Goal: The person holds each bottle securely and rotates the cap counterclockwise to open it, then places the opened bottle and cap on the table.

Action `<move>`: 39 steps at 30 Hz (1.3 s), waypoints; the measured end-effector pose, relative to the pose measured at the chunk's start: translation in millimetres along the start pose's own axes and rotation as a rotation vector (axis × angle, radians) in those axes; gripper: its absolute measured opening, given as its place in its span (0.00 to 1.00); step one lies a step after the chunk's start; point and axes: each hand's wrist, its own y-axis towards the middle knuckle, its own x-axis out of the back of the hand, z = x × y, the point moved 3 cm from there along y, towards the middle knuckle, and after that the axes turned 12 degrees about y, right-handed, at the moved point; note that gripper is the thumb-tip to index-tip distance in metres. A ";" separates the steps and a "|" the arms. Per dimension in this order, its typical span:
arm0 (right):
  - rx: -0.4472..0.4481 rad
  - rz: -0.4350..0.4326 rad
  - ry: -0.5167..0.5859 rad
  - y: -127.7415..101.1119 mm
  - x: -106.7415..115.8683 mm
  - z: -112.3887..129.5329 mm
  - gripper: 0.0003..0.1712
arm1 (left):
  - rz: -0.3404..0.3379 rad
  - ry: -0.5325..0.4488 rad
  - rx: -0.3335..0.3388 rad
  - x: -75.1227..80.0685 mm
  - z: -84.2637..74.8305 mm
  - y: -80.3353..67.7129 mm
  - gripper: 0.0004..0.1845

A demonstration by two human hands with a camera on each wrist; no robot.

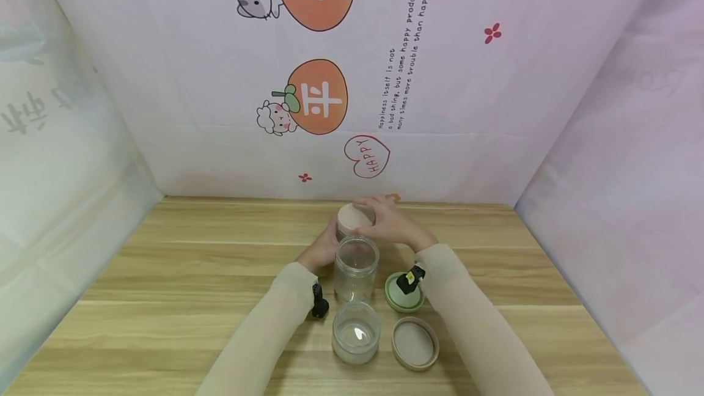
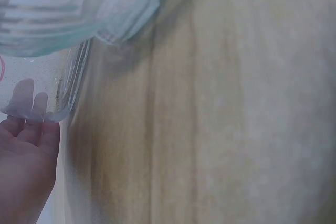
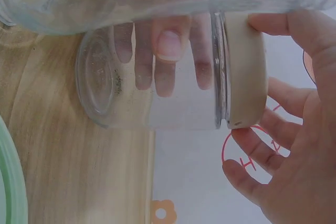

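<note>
At the back of the table stands a clear glass jar (image 3: 178, 108) topped by a beige lid (image 1: 354, 217). My left hand (image 1: 321, 248) grips the jar's side; its fingers show through the glass in the right wrist view. My right hand (image 1: 392, 220) holds the lid from above, thumb and fingers spread around its rim (image 3: 247, 72). The lid sits on the jar's mouth. In the left wrist view the left hand (image 2: 26, 161) has its fingertips against the glass. A taller lidless glass jar (image 1: 355, 271) stands just in front and partly hides the gripped jar.
Nearest me is a short lidless glass jar (image 1: 355, 338). A beige lid (image 1: 415, 343) lies with its hollow side up to its right. Behind that lid is a round green lid (image 1: 403, 301), partly covered by the right wrist camera (image 1: 409, 281). A printed cloth wall (image 1: 451, 157) rises behind the table.
</note>
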 end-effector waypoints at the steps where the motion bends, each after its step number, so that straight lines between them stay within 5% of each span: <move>1: 0.008 0.008 0.006 0.1 0.5 0.1 0.43 | 0.000 -0.007 0.005 0.0 -0.3 -0.5 0.49; 8: 0.026 0.041 0.051 -0.8 2.9 4.0 0.41 | 0.002 -0.042 0.013 0.1 0.7 -1.3 0.53; 15: -0.039 -0.014 0.069 -0.7 -1.9 0.0 0.43 | -0.001 -0.021 -0.006 0.5 1.0 -1.3 0.53; 27: -0.094 -0.193 -0.141 5.1 -12.2 5.9 0.52 | 0.031 0.018 -0.095 1.6 0.3 0.2 0.52; 35: -0.104 -0.165 -0.224 4.3 -14.4 6.0 0.53 | 0.030 0.022 -0.151 1.5 2.1 -1.3 0.50; 39: -0.105 -0.144 -0.233 4.3 -14.2 6.3 0.54 | 0.028 0.019 -0.085 1.0 2.1 0.2 0.49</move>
